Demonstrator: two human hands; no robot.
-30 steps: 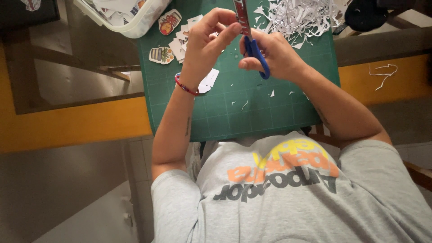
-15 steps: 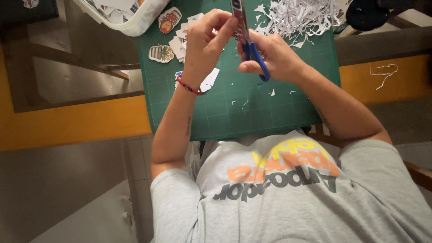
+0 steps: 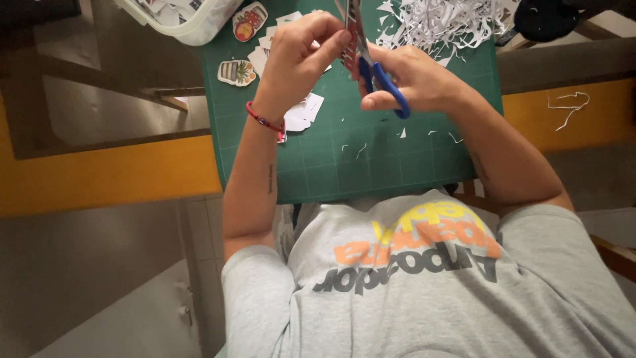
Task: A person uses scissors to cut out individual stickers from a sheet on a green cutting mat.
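Head view, vs half a second back: nearly the same pose. Both hands stay raised over the far half of the green cutting mat point(image 3: 397, 166), scissors and paper drift slightly toward the top edge, blades now partly cut off by the frame. Forearms, shirt and mat unchanged.

Green cutting mat lies on the desk point(image 3: 99, 179), which has an orange-yellow edge band. Heap of white paper trimmings point(image 3: 444, 23) sits at the mat's far right corner. Clear plastic tub point(image 3: 192, 23) sits at the far left, partly off the mat. Stack of cut white stickers point(image 3: 301, 113) lies under the left wrist; two printed stickers point(image 3: 236, 71) lie on the mat just beside the tub. A few small white slivers are scattered mid-mat.

Right hand point(image 3: 414, 79): grip closed through the blue scissors point(image 3: 384, 86) handles, thumb in one loop, fingers in the other. Blades point away from the person; how far open they are, cannot tell.

Left hand point(image 3: 298, 56): grip pinched shut, fingertips on a small printed paper piece point(image 3: 349, 46), red and white, narrow, held upright right against the blades, above the mat and not touching it. Red bracelet point(image 3: 265, 121) on the left wrist.
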